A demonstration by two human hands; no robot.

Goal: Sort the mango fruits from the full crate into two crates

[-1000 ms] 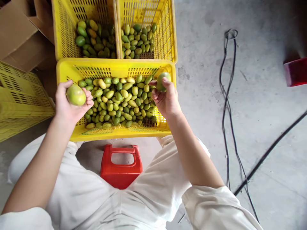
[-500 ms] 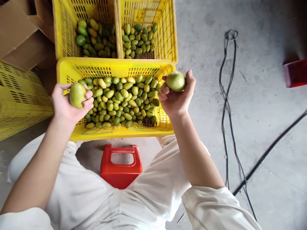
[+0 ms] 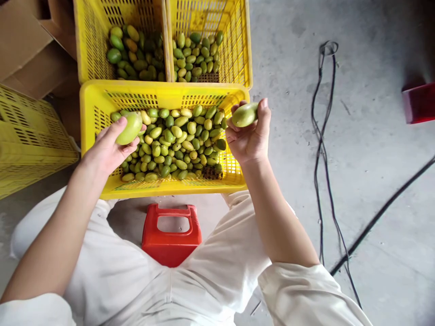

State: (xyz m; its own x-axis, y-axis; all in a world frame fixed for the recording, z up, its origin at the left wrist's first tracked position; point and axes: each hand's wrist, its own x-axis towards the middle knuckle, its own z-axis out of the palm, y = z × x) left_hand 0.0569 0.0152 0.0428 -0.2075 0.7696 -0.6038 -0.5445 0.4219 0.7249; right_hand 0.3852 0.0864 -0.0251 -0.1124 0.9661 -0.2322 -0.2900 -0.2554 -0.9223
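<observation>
Cannot see all of the left fruit [image 3: 130, 128], partly covered by the left hand [image 3: 113, 144], nor of the right fruit [image 3: 244, 115], likewise covered by the right hand [image 3: 250, 141]. Cannot follow the far crates [image 3: 245, 45] past the top edge or the black cable [image 3: 388, 208] past the right. Cannot identify the red object [image 3: 421, 103] cut off there.

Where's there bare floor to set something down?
Right of the front crate, bare floor runs to the looped cords; another patch lies between them and the red object at the right edge. It's crowded inside that crate, where fruit covers most of the bottom, and at left, by cardboard and the side crate.
</observation>
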